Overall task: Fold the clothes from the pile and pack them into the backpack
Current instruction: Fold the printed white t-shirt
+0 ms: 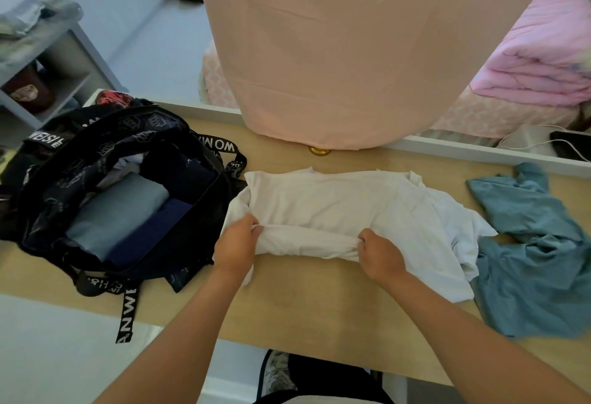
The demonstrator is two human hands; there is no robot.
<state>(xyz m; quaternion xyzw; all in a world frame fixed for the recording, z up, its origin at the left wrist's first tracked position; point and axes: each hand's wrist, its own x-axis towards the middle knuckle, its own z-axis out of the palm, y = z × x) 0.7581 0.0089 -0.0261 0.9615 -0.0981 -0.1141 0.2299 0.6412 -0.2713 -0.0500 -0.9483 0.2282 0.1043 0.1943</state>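
A white garment (335, 205) lies spread across the middle of the wooden table (319, 301). My left hand (236, 243) pinches its near folded edge at the left, and my right hand (380, 253) grips the same edge further right. A black backpack (57, 180) with white lettering stands open at the left, with folded grey and dark blue clothes inside. A crumpled teal garment (531, 263) lies at the right, partly under the white one.
A peach cloth (335, 52) hangs over the table's far edge, with a small gold lid (319, 150) below it. A grey shelf (48, 61) stands at the far left. Pink bedding (537, 58) and a dark device with a white cable (566, 148) are at the right.
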